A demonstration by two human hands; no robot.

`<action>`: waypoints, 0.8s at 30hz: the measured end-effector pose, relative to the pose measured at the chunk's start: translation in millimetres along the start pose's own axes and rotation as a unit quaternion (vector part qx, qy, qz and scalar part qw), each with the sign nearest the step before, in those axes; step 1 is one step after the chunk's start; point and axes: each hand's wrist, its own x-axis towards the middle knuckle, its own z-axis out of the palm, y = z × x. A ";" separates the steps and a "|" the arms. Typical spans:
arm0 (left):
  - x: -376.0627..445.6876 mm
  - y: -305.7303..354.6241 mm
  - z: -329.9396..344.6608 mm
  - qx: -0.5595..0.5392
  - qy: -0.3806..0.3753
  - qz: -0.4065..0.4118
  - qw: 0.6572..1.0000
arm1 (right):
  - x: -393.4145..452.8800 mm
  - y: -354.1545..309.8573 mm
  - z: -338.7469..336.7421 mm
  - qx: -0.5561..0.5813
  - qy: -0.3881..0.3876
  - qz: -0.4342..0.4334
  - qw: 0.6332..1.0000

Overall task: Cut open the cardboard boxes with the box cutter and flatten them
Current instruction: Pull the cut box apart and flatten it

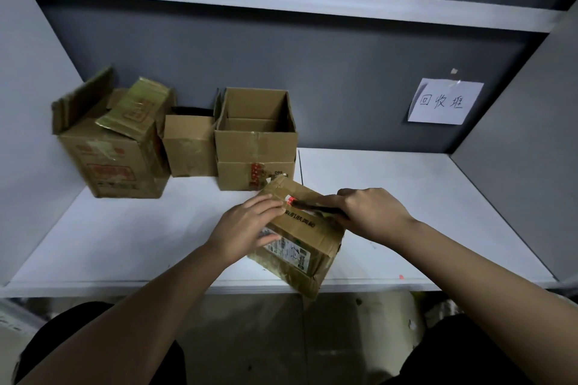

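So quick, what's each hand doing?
Left hand: open, fingers pressing on the taped box.
Right hand: closed around the box cutter.

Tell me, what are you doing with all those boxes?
A person is cutting open a small taped cardboard box at the front edge of a white table. The left hand steadies the box, its fingers resting on the top. The right hand grips a dark box cutter laid along the top of the box. Three more boxes stand at the back left, already open at the top but not flattened. A paper sign is taped to the wall.
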 end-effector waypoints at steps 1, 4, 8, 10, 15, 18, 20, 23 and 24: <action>0.3 0.1 -0.4 0.004 0.001 0.001 1.000 | 0.0 -0.2 -0.3 -0.004 0.000 -0.003 1.000; 1.1 0.9 0.2 0.020 0.006 0.004 1.000 | 0.4 0.3 -1.5 -0.040 -0.009 -0.009 0.999; 3.8 1.7 2.2 0.027 0.011 0.004 1.000 | -3.6 3.4 -6.3 -0.075 -0.021 0.001 0.997; 3.6 1.1 2.4 0.024 0.012 0.004 1.000 | -6.2 3.4 -6.5 -0.106 -0.023 0.000 0.994; 4.0 1.1 0.3 0.031 0.006 0.001 1.000 | -17.8 9.9 -13.8 -0.137 -0.041 0.006 0.990; 4.9 2.3 -0.2 0.025 0.005 0.000 1.000 | -27.8 11.4 -18.6 -0.158 -0.058 0.000 0.986; 4.4 2.4 -0.3 0.022 0.005 0.002 1.000 | -31.1 11.9 -20.0 -0.152 -0.061 -0.002 0.986; 4.6 3.5 -1.8 0.024 0.006 0.000 1.000 | -33.2 16.1 -20.8 -0.143 -0.062 -0.006 0.988; 4.6 3.9 -2.1 0.024 0.006 0.000 1.000 | -34.4 17.3 -21.2 -0.146 -0.066 -0.006 0.987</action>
